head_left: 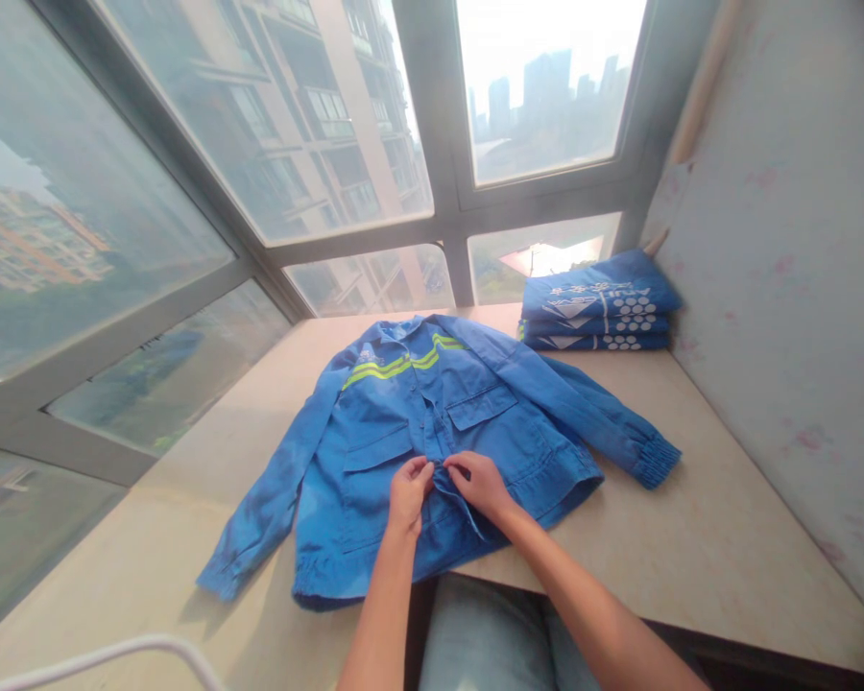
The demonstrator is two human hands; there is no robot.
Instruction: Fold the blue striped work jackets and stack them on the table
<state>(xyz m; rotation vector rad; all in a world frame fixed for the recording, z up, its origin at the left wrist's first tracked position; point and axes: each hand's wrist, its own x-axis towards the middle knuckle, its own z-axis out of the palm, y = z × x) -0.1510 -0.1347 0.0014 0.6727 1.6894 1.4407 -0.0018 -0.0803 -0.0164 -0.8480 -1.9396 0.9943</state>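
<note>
A blue work jacket (381,470) with yellow-green stripes across the chest lies front side up, its collar toward the window and its sleeves spread out. Both hands meet at its front opening, below the two flap pockets. My left hand (409,494) pinches the left edge of the front placket. Close beside it, my right hand (479,482) pinches the other edge, fingertips almost touching those of the left. Whatever fastener sits between the fingertips is too small to make out. Below the hands the front edges hang apart.
A stack of folded blue garments (594,302) with white print stands at the back right, by the patterned wall (784,288). Large windows (352,115) rise behind the pale tabletop (691,537). A white curved tube or cable (136,645) crosses the lower left corner.
</note>
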